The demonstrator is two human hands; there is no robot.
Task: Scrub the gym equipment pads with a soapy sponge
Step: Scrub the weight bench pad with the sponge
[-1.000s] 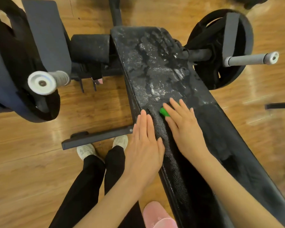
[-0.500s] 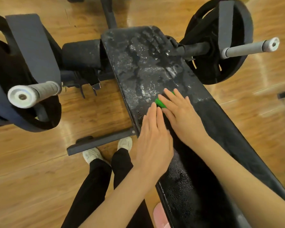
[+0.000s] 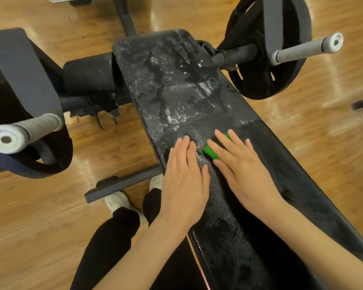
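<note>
left hand point(image 3: 183, 181) flat on wet bench pad point(image 3: 176, 91) | right hand point(image 3: 242, 166) presses green sponge point(image 3: 211, 152)

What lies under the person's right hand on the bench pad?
A green sponge, pressed flat by the right hand onto the bench pad. Most of it is covered.

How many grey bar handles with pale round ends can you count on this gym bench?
2. One bar handle sticks out at the left edge beside the bench pad; the other bar handle sticks out at upper right. Others may lie outside the picture.
</note>
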